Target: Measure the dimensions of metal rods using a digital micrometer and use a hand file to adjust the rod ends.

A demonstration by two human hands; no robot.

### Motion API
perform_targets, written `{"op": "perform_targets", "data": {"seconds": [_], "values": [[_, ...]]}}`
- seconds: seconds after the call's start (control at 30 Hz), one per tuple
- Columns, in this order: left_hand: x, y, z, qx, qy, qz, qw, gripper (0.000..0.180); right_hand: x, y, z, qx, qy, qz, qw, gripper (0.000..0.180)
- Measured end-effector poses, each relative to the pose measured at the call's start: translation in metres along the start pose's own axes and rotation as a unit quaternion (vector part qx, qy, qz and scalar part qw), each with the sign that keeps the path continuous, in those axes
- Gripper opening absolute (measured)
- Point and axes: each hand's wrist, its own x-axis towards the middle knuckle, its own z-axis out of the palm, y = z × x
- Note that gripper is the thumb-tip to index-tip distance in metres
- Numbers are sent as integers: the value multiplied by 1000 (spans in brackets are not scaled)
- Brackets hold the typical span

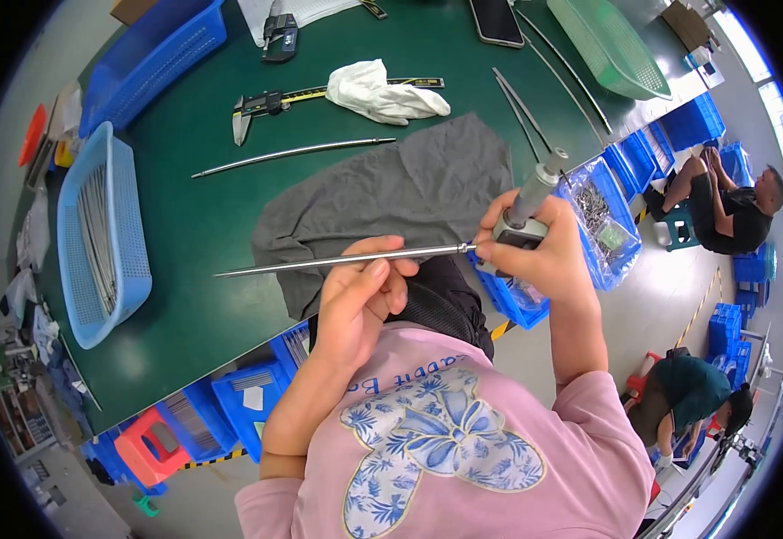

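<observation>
Your dark green bench (180,211) runs under everything, but you sit at its near edge, so anything you let slip there could fall past it rather than land on it. The crumpled dark grey cloth (409,184) spread in front of you has loose folds; drag a wrist through them and they could snag or bunch. Beyond your right forearm, the plastic-lined blue bin (623,199) of small metal parts could swallow a dropped piece.

The long, slim, silver metal rod (320,262) is held across your front, its far left end poking out past the cloth with nothing supporting it. Your left hand (356,301) has its grip pinching the rod between thumb and fingers, well in from that free end; if you relax it, the rod could roll or dip. Your right hand (531,256) has its grip wrapped about the grey-barrelled, dark-bodied micrometer (532,193), fingertips at the rod's right end. Tilt one against the other and the reading could go off, or the narrow end could get scratched. Your fingers hide the measuring faces, so I can't tell whether they touch the small stepped collar (463,249) or the thin tip beyond it
</observation>
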Motion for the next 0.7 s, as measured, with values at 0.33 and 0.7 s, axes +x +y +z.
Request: {"op": "perform_targets", "data": {"seconds": [0.33, 0.7], "values": [[20, 4, -10, -48, 26, -137, 989, 34, 41, 8, 0, -278, -25, -34, 960, 20], [59, 25, 4, 694, -86, 235, 675, 15, 48, 12, -3, -291, -38, -38, 955, 19]]}}
